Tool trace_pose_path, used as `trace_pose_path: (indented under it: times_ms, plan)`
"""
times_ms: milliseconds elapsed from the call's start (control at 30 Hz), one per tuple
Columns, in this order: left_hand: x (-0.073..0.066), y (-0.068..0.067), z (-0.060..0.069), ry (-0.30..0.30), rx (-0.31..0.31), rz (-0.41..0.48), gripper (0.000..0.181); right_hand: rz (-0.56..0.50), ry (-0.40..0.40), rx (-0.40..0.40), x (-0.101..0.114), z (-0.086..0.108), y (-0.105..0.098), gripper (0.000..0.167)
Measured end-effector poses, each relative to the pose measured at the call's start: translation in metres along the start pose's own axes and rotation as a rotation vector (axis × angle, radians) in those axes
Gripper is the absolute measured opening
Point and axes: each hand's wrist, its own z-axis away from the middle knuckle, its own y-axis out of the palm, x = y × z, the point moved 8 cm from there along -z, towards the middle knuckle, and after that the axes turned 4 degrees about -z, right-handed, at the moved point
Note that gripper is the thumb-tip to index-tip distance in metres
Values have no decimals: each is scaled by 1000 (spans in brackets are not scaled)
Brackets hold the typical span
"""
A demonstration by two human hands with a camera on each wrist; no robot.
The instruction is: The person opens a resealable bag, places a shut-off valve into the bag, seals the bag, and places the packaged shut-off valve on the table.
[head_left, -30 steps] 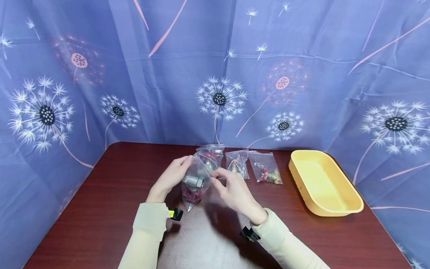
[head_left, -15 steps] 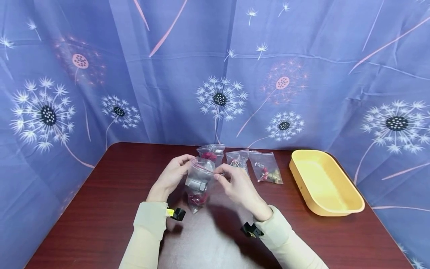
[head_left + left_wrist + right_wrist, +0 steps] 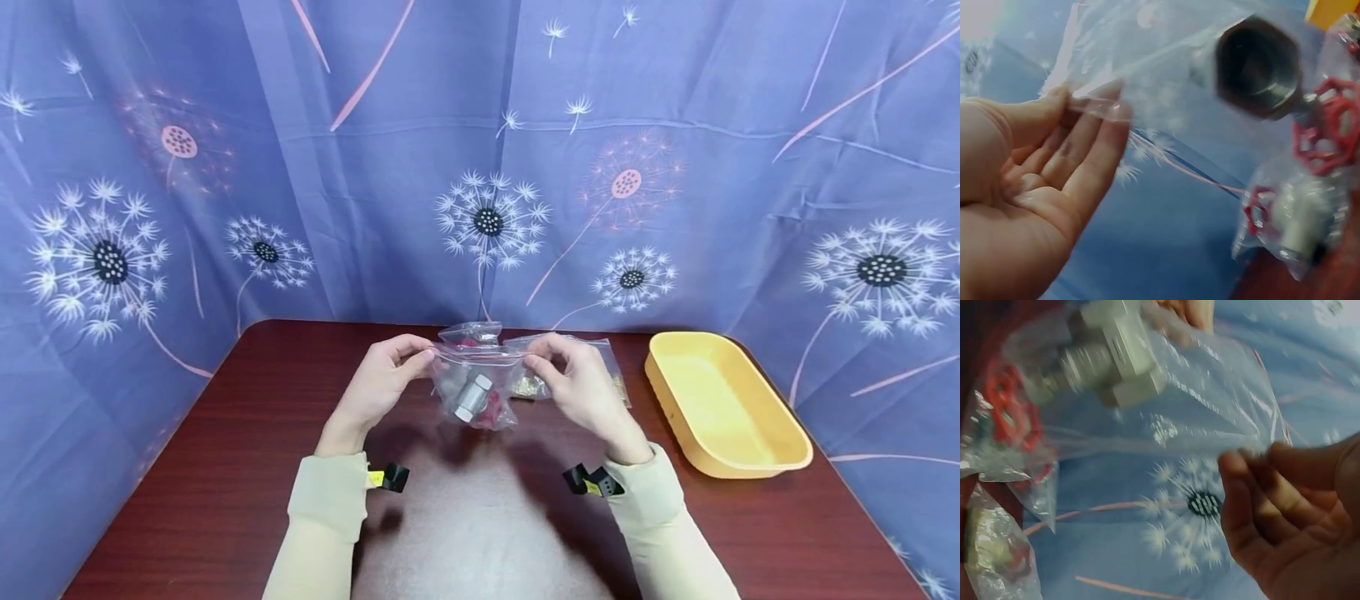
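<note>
My hands hold up a clear zip-lock bag [image 3: 442,385] by the two ends of its zip edge. Inside hangs a grey metal valve [image 3: 473,397] with a red handwheel [image 3: 491,410]. The left hand [image 3: 378,383] pinches the bag's left corner between thumb and fingers. At the right corner, the right hand [image 3: 588,392] pinches the plastic the same way. In the left wrist view the valve's hexagonal open end [image 3: 1259,67] faces the camera. The right wrist view shows the valve body [image 3: 1116,353] blurred, and the right hand [image 3: 1291,506] gripping the bag's edge.
Behind the held bag lies another bagged part [image 3: 471,333], mostly hidden. More bagged brass parts [image 3: 529,387] lie partly behind the right hand. A yellow tray [image 3: 723,408] stands on the dark red table [image 3: 225,467] at right. A blue patterned curtain [image 3: 375,208] closes off the back.
The right hand has moved right and slightly up, stretching the zip edge taut between both hands. The bag has lifted and swung from hanging upright to tilted, with the handwheel now to the right.
</note>
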Motion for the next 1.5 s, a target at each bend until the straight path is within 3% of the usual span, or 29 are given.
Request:
trace_pose_path:
  times_ms: [133,300,467,567,767,967,1067,1133,1367,1500]
  plan:
    - [-2,4,2,-54,35,-43,16,-44,-1,44,-4,-1,-4,7]
    - [8,6,3,-133,66,-51,16,-91,60,127,-20,-1,6,7]
    - [22,4,1,-165,34,11,17,-141,141,164,-38,-1,16,5]
    - [26,3,1,-168,-1,17,18,-163,159,157,-36,-2,16,5]
    - [25,4,-1,-142,-42,-86,21,-191,188,134,-16,-6,9,6]
    - [22,6,-4,-91,-69,-285,16,-203,205,127,-20,-7,8,8]
    - [20,7,-5,-71,-88,-337,14,-208,220,121,-22,-6,7,11]
    - [18,6,-6,-59,-108,-364,14,-205,235,121,-26,-6,6,14]
    - [16,7,-6,10,-148,-444,8,-199,249,99,-66,-3,12,22]
    - [14,8,-5,47,-161,-463,6,-166,227,82,-68,-2,12,20]
